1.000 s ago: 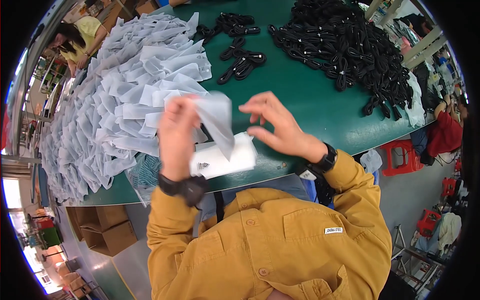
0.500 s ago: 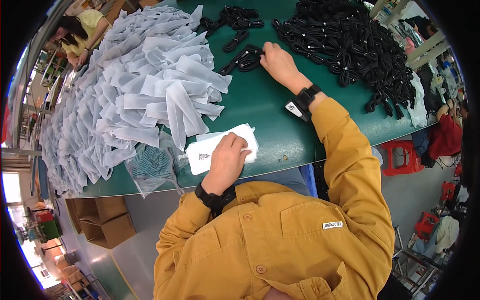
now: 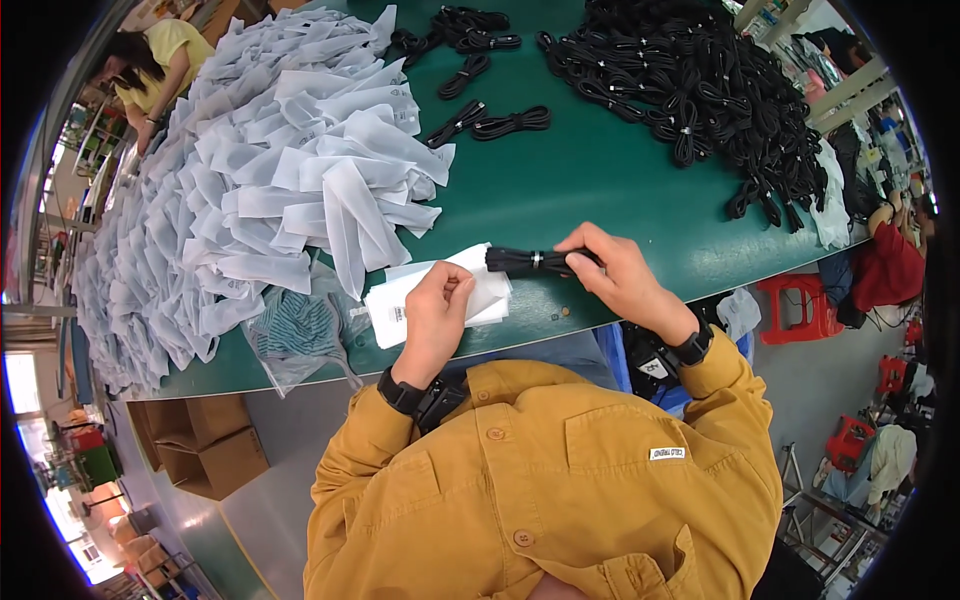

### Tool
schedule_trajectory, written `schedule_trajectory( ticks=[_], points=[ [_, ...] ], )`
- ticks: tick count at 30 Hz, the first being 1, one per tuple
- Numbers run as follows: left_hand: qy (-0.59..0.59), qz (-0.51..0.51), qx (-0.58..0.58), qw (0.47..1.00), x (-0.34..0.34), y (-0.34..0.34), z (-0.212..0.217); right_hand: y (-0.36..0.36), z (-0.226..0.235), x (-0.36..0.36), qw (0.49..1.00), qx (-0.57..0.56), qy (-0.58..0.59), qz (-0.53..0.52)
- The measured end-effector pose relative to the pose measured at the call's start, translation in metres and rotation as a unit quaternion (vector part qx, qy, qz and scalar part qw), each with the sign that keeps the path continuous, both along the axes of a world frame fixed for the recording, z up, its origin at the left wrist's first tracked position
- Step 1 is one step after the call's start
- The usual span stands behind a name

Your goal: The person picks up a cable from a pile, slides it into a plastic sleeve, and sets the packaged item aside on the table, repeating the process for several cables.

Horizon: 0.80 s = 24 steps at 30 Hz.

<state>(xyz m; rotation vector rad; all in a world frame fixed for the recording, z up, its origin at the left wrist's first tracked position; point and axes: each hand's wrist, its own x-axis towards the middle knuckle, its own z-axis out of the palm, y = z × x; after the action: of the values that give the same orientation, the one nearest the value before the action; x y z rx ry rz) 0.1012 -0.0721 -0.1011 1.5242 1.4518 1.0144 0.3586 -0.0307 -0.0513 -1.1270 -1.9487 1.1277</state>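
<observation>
My right hand grips one end of a coiled black cable, tied round its middle. The cable's free end reaches over a stack of flat white plastic bags at the table's front edge. On that stack my left hand has thumb and fingers pinched together at the top bag, near its upper edge. Beyond the hands lie two more cable coils, one slanted and one nearly level.
A large heap of pale bags covers the green table's left side. Black cables are heaped at the far right. A clear bag with striped cloth lies front left. A person in yellow works at the far left.
My right hand has come back from the far cables toward the white bags, bringing a cable coil. My left hand has turned and now pinches at the top bag.
</observation>
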Motion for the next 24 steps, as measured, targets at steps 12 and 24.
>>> schedule_trajectory(
  ticks=[12, 24],
  points=[
    [0.130, -0.094, 0.258, 0.953, 0.008, 0.001, 0.020, -0.001, -0.022, -0.010, 0.927, -0.369, 0.070, 0.026],
    [-0.005, -0.061, 0.118, 0.991, -0.001, 0.010, 0.036, -0.001, -0.004, -0.035, 0.967, 0.231, 0.007, 0.108]
  ],
)
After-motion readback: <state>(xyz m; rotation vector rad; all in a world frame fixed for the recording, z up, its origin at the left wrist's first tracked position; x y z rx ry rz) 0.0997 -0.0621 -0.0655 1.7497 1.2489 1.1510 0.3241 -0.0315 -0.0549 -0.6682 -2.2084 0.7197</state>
